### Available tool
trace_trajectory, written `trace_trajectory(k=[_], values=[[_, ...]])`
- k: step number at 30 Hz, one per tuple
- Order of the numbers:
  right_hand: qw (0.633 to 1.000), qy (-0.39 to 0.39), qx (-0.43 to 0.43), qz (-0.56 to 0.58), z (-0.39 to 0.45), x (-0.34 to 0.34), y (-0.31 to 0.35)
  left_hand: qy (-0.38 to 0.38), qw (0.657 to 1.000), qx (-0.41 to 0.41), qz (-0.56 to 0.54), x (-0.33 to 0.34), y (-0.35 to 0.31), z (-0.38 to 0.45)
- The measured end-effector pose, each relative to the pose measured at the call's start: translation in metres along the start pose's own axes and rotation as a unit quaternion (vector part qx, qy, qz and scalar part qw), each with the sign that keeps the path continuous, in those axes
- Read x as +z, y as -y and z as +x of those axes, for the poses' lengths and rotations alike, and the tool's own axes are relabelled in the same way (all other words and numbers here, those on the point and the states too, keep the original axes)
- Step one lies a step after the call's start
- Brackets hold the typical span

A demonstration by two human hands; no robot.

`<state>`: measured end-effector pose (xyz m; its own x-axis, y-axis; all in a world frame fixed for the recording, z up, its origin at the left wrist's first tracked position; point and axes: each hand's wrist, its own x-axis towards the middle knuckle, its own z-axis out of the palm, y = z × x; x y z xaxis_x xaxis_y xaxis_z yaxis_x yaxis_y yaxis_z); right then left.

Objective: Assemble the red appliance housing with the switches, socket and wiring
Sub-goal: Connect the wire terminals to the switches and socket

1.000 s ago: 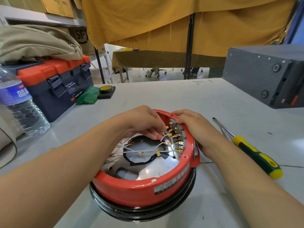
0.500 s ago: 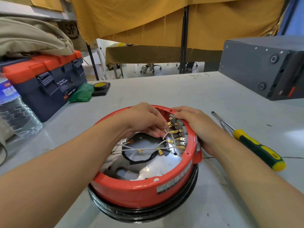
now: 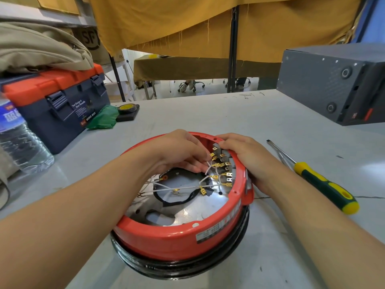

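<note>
- While both hands have stayed at the far inner wall of the housing (image 3: pixel 179 238) over the last second, little has changed: the left hand (image 3: pixel 183 151) keeps pinching a white wire (image 3: pixel 205 171) among the brass terminals (image 3: pixel 218 164), its fingers curled onto it.
- Just right of that grip, the right hand (image 3: pixel 243 155) curls over the red rim, fingertips pressing the grey switch block (image 3: pixel 217 147); I judge it is steadying the block while a connector is seated.
- That suggests wiring is mid-way: more white leads lie loose nearer the person, across the metal plate (image 3: pixel 187 207).
- Crowded terminals leave little finger room.
- Right of the hands, a screwdriver (image 3: pixel 320 182) lies on the counter (image 3: pixel 208 115).
- Further right stands a grey box (image 3: pixel 325 80).
- Far left are a toolbox (image 3: pixel 62 105) and a bottle (image 3: pixel 18 138).
</note>
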<state>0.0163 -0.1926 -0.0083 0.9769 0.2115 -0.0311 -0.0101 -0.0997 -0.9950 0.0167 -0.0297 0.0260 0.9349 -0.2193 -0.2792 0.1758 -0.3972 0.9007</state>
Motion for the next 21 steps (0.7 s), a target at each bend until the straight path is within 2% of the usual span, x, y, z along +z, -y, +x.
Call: trace_trajectory(k=[11, 21], values=[[1.000, -0.005, -0.003, -0.012, 0.0000, 0.0005, 0.0000, -0.005, 1.000, -0.004, -0.013, 0.0028, 0.0000, -0.0005], [1.000, -0.002, -0.004, -0.015, 0.0003, 0.0001, -0.0003, -0.036, 0.999, 0.029, -0.012, 0.0073, 0.0015, 0.0006]])
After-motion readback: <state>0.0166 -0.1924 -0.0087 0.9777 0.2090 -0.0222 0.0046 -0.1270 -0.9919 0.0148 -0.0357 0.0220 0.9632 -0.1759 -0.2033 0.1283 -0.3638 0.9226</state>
